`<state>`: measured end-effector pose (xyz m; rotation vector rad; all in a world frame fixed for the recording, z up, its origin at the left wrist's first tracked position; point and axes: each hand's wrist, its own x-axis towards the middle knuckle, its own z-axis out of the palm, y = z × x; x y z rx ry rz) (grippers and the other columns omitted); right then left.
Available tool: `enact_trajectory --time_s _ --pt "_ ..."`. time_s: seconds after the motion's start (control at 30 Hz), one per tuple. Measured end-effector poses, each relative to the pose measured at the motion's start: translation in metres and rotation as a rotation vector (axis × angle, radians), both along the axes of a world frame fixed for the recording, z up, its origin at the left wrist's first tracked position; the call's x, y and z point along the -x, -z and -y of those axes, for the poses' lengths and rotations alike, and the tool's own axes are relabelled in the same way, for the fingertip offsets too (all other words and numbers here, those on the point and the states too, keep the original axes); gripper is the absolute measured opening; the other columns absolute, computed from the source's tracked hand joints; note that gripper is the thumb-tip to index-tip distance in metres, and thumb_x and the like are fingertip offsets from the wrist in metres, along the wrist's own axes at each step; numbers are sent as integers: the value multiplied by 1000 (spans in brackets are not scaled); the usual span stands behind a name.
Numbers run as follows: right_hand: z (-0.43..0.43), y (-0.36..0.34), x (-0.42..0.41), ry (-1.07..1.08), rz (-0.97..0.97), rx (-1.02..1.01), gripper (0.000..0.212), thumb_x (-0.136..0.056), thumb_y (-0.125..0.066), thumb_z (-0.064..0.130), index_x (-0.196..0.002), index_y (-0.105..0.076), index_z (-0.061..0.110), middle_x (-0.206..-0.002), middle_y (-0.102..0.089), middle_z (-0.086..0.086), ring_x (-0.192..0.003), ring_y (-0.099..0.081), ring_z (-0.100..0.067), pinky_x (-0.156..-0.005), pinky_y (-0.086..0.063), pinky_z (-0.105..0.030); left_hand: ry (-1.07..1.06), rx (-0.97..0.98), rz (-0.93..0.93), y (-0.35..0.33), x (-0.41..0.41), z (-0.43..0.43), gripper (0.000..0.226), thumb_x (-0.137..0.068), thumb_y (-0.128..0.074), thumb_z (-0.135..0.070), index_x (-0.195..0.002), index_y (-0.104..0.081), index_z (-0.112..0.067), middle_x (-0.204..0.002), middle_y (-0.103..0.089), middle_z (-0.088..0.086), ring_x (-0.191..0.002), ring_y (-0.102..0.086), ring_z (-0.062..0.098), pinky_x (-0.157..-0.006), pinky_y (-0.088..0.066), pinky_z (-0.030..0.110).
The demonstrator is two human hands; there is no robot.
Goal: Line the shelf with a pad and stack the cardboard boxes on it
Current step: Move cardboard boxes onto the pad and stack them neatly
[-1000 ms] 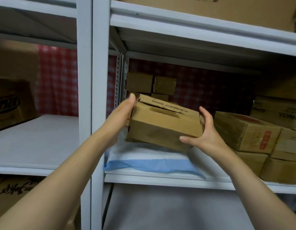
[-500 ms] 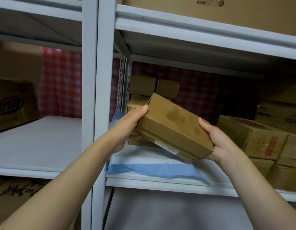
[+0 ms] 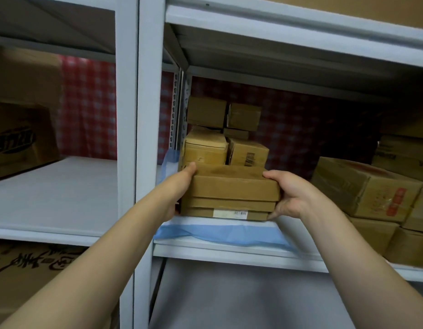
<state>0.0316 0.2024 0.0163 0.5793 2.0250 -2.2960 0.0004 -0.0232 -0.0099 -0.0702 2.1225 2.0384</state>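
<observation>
Left hand (image 3: 178,186) and right hand (image 3: 294,197) round flat box (image 3: 231,186), now level on pad (image 3: 217,230)

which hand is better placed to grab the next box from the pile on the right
Probably right. The right hand holds the flat box at its right end, nearest the loose pile. The left hand is at the far end by the post and would have to cross the box.

Barcode label (image 3: 230,213) on held box (image 3: 231,186) unreadable, rightmost boxes (image 3: 416,248) cropped by edge

2 hands (image 3: 179,186) (image 3: 291,196), 1 pad (image 3: 220,231)
</observation>
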Motion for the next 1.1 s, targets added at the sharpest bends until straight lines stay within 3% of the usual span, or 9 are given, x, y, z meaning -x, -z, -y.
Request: enact_trajectory --time_s 0.07,0.13,0.27,0.43,0.67,0.8,1.0,1.1 --pt "7 2 5 26 -22 -20 15 -99 -52 26 -99 -61 14 -89 -67 -13 -82 -63 -31 -75 -50 -57 -23 -1 -16 -1 4 -3 82 -92 -41 -69 -154 -26 -18 -157 -35 8 -143 -34 32 -119 -26 48" --pt "9 8 9 49 -53 -22 16 -99 -52 26 -102 -62 13 -90 -68 -13 -81 -65 -30 -70 -51 -53 -42 34 -46 1 6 -7 82 -92 -43 -68 -154 -25 -18 -158 -33 6 -144 -32 30 -116 -26 45" --pt "5 17 12 47 -31 -27 18 -99 -53 30 -101 -61 14 -90 -69 -12 -82 -66 -28 -71 -54 -50 -73 88 -84 9 9 -9 72 -94 -48 -61 -149 -36 -16 -150 -45 7 -136 -42 28 -108 -34 37" --pt "6 14 16 60 -21 -64 19 -100 -51 29 -94 -59 13 -87 -68 -11 -80 -64 -27 -80 -52 -53 -95 50 -60 8 13 -11 68 -95 -52 -54 -148 -38 -13 -149 -45 8 -136 -42 29 -108 -34 36" --pt "1 21 21 37 -99 -86 18 -98 -56 30 -97 -62 14 -88 -71 -9 -80 -67 -24 -67 -55 -42 -152 47 -66 9 21 -12 68 -92 -59 -51 -144 -43 -11 -142 -51 11 -128 -49 32 -110 -38 42" --pt "-8 29 23 -4 -180 -82 22 -96 -59 28 -112 -65 13 -94 -75 -9 -87 -71 -24 -71 -58 -42 -141 50 -140 13 21 -14 63 -93 -57 -52 -143 -46 -15 -139 -55 5 -126 -51 29 -105 -41 40" --pt "-14 30 21 14 -237 -25 21 -94 -61 24 -112 -65 13 -97 -75 -10 -88 -71 -25 -66 -58 -40 -128 4 -159 12 20 -17 67 -91 -57 -56 -145 -44 -18 -140 -54 1 -127 -51 26 -105 -40 38" --pt "-13 34 23 9 -275 -64 27 -94 -61 19 -120 -63 14 -103 -74 -10 -92 -71 -26 -75 -58 -44 -130 -14 -177 15 22 -16 67 -89 -62 -52 -146 -43 -22 -139 -56 1 -124 -54 26 -109 -42 44"
